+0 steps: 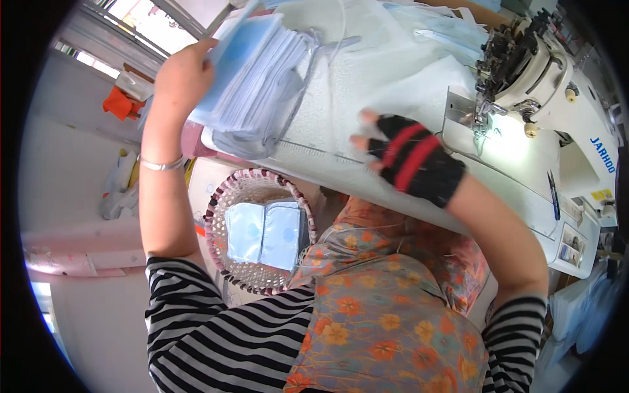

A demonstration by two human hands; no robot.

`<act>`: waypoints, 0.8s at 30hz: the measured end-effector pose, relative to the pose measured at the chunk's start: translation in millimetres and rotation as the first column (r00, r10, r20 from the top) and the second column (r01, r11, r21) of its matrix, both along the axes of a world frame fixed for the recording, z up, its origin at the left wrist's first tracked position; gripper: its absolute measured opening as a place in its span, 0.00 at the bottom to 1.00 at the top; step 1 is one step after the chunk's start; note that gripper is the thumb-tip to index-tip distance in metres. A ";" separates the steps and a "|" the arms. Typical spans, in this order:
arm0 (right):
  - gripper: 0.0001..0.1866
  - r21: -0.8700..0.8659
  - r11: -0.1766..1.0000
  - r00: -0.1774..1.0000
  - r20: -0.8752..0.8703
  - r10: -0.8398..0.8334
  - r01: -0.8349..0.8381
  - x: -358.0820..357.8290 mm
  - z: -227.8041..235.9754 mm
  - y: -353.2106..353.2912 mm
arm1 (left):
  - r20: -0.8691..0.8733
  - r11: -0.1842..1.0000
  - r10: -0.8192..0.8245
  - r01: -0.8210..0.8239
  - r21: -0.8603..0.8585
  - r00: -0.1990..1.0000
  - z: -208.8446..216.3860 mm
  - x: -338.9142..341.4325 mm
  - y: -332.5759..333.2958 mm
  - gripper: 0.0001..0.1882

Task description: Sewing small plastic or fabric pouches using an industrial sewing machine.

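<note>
My left hand [183, 78] is at the left edge of a thick stack of light-blue and white thin fabric pieces [259, 82]. Its fingertips are closed on the edge of a light-blue piece at the top of the stack; part of the grip is hidden. My right hand [416, 160], in a black fingerless glove with red stripes, is over the white sewing table [327, 124]. Its fingers are apart and hold nothing. To its right stands a white sewing machine [563, 98] with its lamp lit at the needle area.
A woven basket [216, 252] below the table's front edge holds folded light-blue pieces [262, 232]. Black tweezers [554, 195] lie on the table's right side. More blue pieces [452, 42] lie at the back, and others [583, 304] hang at the lower right.
</note>
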State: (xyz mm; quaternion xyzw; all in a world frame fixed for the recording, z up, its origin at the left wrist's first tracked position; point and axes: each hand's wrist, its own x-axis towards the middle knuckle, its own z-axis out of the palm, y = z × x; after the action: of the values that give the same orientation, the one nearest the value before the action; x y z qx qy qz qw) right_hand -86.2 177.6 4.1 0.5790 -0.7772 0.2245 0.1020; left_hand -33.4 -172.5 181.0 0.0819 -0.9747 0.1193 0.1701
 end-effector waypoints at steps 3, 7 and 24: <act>0.13 0.152 0.984 0.990 0.088 -0.106 0.091 -59.6 -11.2 -45.2 | -0.182 0.990 -0.067 0.043 -0.131 0.981 16.4 20.6 36.3 0.20; 0.19 -0.294 0.670 0.677 -0.096 -0.730 0.682 -166.3 -4.6 -24.4 | -0.129 0.902 -0.370 0.322 -0.288 0.920 2.0 51.9 98.6 0.29; 0.24 -0.058 0.871 0.870 0.106 -0.481 0.488 54.2 -8.3 113.8 | 0.142 0.452 -0.824 0.485 0.749 0.548 -127.7 0.3 262.0 0.14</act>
State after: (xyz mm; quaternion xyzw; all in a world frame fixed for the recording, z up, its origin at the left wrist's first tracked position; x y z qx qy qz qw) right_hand -32.0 291.4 -4.2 0.3504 -0.8912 0.2491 0.1447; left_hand -33.1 89.5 53.3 -0.2987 -0.9090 -0.2772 -0.0878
